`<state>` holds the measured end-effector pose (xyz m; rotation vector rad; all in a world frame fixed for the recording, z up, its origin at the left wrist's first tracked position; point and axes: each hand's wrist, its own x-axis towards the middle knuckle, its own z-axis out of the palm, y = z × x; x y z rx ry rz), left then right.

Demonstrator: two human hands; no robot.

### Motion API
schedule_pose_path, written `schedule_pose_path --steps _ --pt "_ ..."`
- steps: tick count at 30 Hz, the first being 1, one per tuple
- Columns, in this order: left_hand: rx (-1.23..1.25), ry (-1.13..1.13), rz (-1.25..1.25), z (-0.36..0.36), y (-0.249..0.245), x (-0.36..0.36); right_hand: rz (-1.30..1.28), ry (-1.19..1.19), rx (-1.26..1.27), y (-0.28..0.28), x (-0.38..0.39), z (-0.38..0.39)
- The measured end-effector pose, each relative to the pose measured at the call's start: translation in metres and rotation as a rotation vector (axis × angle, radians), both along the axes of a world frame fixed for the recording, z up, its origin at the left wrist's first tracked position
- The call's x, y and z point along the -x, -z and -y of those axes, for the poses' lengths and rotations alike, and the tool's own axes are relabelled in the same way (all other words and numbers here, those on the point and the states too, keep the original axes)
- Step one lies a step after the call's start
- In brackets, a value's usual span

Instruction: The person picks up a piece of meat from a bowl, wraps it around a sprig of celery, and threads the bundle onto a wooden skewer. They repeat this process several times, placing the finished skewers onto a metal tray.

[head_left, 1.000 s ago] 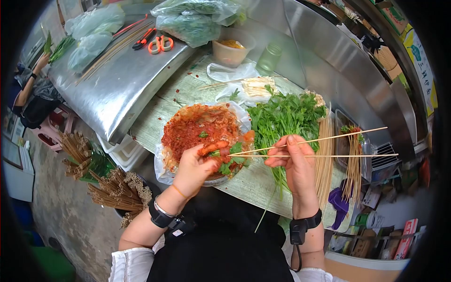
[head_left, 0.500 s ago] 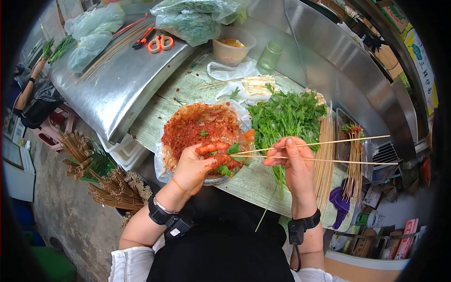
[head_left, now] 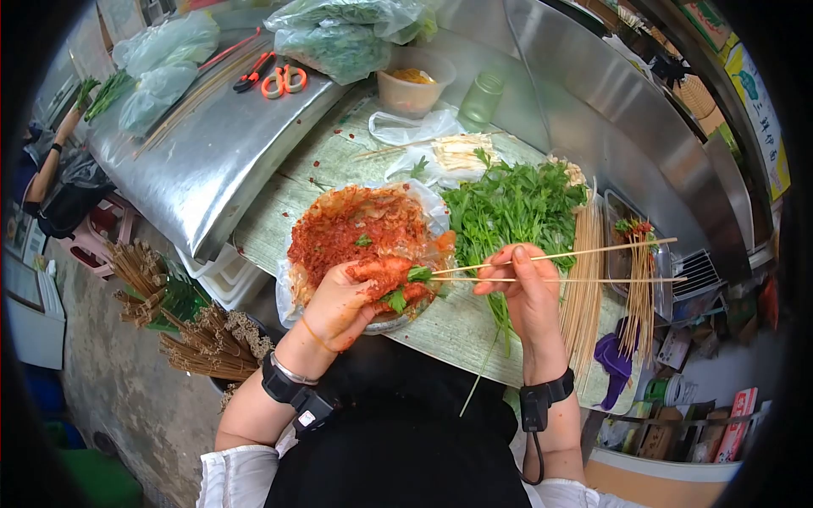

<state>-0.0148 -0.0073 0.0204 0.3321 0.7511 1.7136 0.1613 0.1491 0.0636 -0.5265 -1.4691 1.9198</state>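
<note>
My left hand point(head_left: 354, 296), its fingers smeared with red chilli paste, is closed on a small bundle of leafy greens point(head_left: 395, 299) above the near rim of a bowl. Red chilli paste point(head_left: 356, 241) and sauce-coated leaves fill that plastic-lined bowl. Two bamboo skewers point(head_left: 584, 251) are pinched in my right hand point(head_left: 530, 284), their tips at the bundle and their long ends spread apart to the right. Whether both tips pierce the greens is hidden by my fingers. Behind my right hand lies a heap of fresh leafy greens point(head_left: 512, 207).
Loose bamboo skewers point(head_left: 584, 296) lie right of the greens, beside a tray point(head_left: 665, 292) with loaded skewers. Pale strips point(head_left: 464, 152), a green glass jar point(head_left: 482, 100) and a plastic tub point(head_left: 413, 89) stand behind. Orange-handled scissors point(head_left: 284, 81) rest on the metal counter. Another person's arm point(head_left: 55, 157) shows far left.
My left fingers have gathered in the spread leaves and the orange-red piece, making a tighter bundle. My right hand and the skewers have shifted slightly left.
</note>
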Motion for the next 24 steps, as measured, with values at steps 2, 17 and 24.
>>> schedule_pose_path --steps 2,17,24 --pt "-0.013 -0.047 -0.010 0.000 0.000 0.000 -0.018 0.008 0.015 -0.001 -0.003 0.003" --pt "-0.049 -0.361 -0.032 -0.006 0.004 -0.011 -0.069 0.168 -0.195 -0.001 0.002 0.049" --pt "-0.081 -0.468 0.014 -0.010 0.013 -0.017 -0.014 0.111 -0.692 -0.001 0.005 0.056"
